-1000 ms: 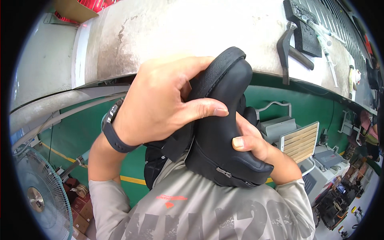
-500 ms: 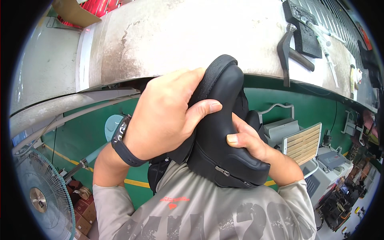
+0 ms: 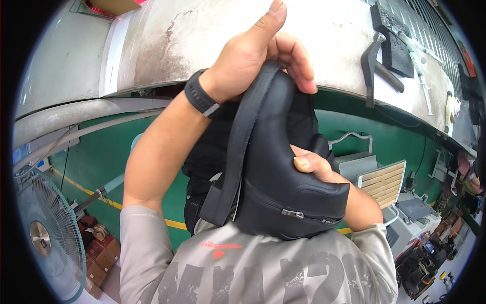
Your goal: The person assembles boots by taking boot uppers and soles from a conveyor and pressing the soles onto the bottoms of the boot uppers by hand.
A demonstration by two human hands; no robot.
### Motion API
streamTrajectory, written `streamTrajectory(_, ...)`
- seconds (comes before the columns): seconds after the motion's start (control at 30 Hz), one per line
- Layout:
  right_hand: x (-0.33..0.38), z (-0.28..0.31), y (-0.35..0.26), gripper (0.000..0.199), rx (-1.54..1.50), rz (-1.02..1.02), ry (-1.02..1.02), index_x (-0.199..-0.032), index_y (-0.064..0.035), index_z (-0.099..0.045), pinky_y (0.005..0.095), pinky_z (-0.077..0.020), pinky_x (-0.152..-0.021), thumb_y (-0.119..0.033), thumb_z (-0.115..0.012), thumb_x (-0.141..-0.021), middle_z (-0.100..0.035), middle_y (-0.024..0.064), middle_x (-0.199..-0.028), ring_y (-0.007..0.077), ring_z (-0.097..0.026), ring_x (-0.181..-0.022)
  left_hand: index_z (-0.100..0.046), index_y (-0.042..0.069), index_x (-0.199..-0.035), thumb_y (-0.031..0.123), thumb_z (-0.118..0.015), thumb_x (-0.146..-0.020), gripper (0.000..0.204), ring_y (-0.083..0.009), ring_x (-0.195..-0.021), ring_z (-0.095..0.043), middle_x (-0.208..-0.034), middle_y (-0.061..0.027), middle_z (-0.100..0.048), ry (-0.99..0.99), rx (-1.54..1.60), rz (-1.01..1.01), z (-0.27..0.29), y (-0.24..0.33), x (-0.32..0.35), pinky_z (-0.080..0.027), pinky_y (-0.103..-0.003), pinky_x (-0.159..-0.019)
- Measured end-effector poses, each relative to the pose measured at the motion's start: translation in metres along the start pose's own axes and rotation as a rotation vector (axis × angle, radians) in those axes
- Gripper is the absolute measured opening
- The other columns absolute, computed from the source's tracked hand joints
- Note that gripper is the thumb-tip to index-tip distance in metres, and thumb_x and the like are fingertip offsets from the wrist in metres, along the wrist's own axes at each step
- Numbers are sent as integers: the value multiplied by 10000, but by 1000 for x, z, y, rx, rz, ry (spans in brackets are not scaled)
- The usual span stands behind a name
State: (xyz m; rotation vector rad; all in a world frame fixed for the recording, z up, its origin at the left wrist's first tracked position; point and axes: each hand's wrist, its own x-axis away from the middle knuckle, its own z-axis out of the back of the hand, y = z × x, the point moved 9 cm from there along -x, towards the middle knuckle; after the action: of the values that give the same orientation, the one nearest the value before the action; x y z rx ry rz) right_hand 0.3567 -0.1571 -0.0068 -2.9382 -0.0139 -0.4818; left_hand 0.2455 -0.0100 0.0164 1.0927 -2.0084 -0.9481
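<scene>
A black leather boot with a side zipper is held up close in front of me, sole edge turned to the left. My left hand, with a black band on the wrist, grips the toe end of the boot from above, thumb sticking up. My right hand holds the boot's upper from the right side, thumb pressed on the leather; its fingers are hidden behind the boot.
A worn grey workbench runs across the top, with a black hammer-like tool and a black block on it at the right. A standing fan is at lower left. Green floor, a wooden slatted crate and machines lie at right.
My left hand slid from the boot's side up to its toe end, and the boot turned so its sole edge faces left. The right hand kept its hold.
</scene>
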Motion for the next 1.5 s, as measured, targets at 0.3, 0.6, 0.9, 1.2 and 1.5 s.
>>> streamTrajectory(0.3,3,14,13,789,-207,-3,13,-1517,-23,-365,466,-606,-967,-352,-724,-895,-611,208,-1316,324,-687,-1155,-674,-26,-757,825,-135,-995,1035,-226,-721,-696,-720,-148,-695,113,105,-65,-6,0,4,-541,-282,-773)
streamTrajectory(0.6,5,6,5,797,-128,26,108,-1508,-2,-362,459,-610,-968,-370,-716,-896,-610,219,-1318,330,-687,-1169,-699,-26,-1033,621,-235,-1093,799,-155,-944,-673,-1266,-253,-688,259,58,-261,-2,1,35,-544,-269,-888)
streamTrajectory(0.9,0,-3,0,853,-86,18,109,-1565,-8,-310,443,-618,-965,-324,-705,-879,-608,221,-1340,324,-705,-1142,-686,-27,-1016,564,-241,-1112,746,-154,-884,-685,-1246,-264,-697,451,-6,-252,6,1,46,-571,-282,-836)
streamTrajectory(1.2,8,-13,-9,980,183,15,83,-1580,27,-276,400,-503,-1078,-398,-715,-815,-567,195,-1398,268,-615,-1260,-672,-39,-1096,555,-179,-1128,773,-254,-1116,-688,-1148,-203,-739,530,-797,-659,-40,76,76,-480,-408,-1053)
streamTrajectory(1.5,52,-102,-141,929,740,1081,470,-1515,40,-377,352,-425,-1098,-284,-808,-759,-568,133,-1341,230,-588,-1199,-629,-38,-1196,498,-526,-966,592,-323,-1042,-696,-1103,-233,-719,394,-1375,-799,-76,110,105,-520,-417,-951)
